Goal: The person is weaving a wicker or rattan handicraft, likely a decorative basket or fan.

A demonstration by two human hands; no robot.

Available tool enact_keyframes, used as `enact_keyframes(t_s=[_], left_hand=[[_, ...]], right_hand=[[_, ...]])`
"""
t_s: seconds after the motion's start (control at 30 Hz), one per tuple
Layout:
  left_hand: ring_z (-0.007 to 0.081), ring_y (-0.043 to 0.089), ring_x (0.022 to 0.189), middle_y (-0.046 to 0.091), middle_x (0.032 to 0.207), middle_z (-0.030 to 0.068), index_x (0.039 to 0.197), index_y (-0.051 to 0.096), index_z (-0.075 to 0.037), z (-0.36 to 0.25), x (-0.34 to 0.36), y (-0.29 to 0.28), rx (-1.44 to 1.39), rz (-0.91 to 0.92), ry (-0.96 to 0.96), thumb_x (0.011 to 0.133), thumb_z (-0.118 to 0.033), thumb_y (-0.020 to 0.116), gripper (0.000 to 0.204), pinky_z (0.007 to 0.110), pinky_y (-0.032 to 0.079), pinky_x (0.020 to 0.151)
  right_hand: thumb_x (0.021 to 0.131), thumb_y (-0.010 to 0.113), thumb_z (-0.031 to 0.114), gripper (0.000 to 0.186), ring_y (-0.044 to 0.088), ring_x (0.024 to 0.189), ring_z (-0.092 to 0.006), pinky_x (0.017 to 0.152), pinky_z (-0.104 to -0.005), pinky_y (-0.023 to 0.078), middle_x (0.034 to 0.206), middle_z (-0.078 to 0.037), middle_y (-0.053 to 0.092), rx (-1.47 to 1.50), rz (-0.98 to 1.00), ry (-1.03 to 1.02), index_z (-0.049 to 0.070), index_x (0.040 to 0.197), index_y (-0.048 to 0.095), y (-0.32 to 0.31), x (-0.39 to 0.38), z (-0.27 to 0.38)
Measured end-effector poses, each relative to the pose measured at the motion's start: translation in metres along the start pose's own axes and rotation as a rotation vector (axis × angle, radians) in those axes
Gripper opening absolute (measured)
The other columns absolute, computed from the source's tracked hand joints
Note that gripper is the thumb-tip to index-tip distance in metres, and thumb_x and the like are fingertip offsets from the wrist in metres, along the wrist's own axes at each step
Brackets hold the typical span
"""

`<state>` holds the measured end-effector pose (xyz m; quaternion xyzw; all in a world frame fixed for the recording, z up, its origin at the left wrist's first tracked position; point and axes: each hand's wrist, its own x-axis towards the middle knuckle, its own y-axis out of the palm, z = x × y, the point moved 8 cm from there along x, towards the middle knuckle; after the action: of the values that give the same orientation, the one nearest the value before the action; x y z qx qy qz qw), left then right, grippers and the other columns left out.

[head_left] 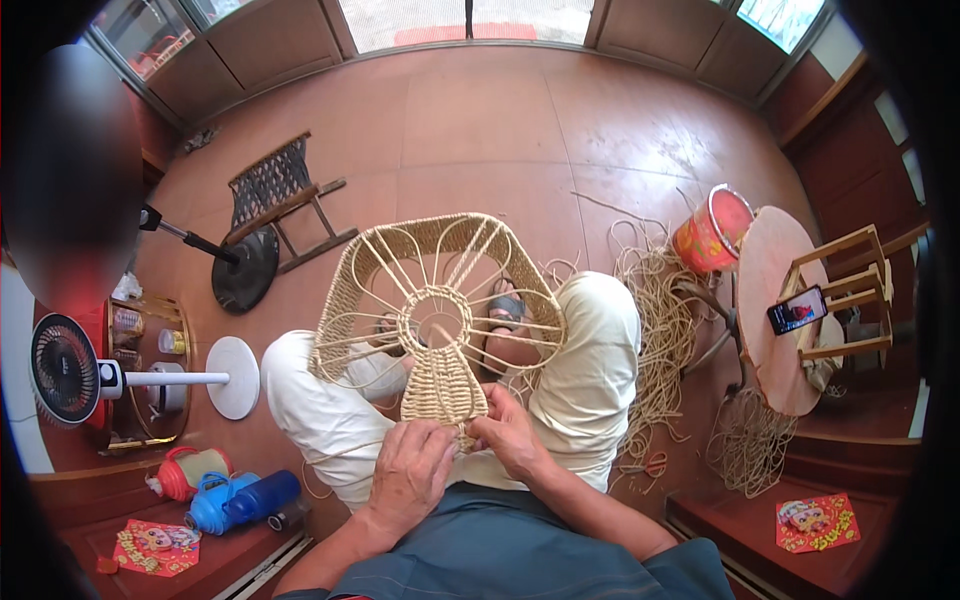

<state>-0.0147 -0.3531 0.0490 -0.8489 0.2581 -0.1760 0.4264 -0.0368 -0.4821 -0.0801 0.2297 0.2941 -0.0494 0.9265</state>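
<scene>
The wicker basket (337, 318) spans the gap between the seated person's knees (597, 312), its woven panel (440, 385) reaching back toward the dark shirt (510, 550). I see the right hand (508, 437) pinching the panel's edge; the left hand (412, 465) lies over its near end, whether gripping I can't tell. Loose cord (655, 340) heaps on the floor (480, 120) at right.

Dark blue-grey top (520, 548) with a faint seam line, loose cream trousers (598, 335), grey-strapped open sandals (506, 307).
</scene>
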Motion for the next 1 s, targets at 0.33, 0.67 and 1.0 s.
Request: enact_keyframes(t_s=[0.33,0.67,1.0], left_hand=[[0.0311,0.063,0.099,0.066,0.105,0.0094,0.117,0.072,-0.008,0.004,-0.005,0.000,-0.017,-0.037,0.041,0.090,-0.007,0.075,0.026,0.044,0.050,0.089],[0.0294,0.064,0.097,0.067,0.103,0.0078,0.115,0.073,-0.009,0.006,-0.005,-0.006,-0.013,-0.125,0.059,0.090,-0.010,0.075,0.025,0.043,0.050,0.087],[0.0279,0.064,0.095,0.068,0.103,0.0068,0.113,0.073,-0.009,0.011,-0.008,-0.002,-0.015,-0.148,0.034,0.090,-0.011,0.076,0.023,0.041,0.049,0.087]], right_hand=[[0.089,0.061,0.002,0.038,0.062,0.084,-0.0104,0.069,-0.0277,0.053,0.107,-0.002,0.065,0.211,-0.051,0.188,0.006,0.127,0.056,0.005,-0.009,-0.015],[0.092,0.067,0.005,0.038,0.062,0.099,-0.0130,0.087,-0.0308,0.049,0.114,-0.001,0.066,0.768,0.283,0.159,0.012,0.128,0.055,0.021,-0.021,-0.018],[0.094,0.078,0.011,0.054,0.063,0.098,-0.0085,0.080,-0.0271,0.048,0.113,0.001,0.070,0.475,0.127,0.245,0.013,0.142,0.054,0.010,-0.019,-0.012]])
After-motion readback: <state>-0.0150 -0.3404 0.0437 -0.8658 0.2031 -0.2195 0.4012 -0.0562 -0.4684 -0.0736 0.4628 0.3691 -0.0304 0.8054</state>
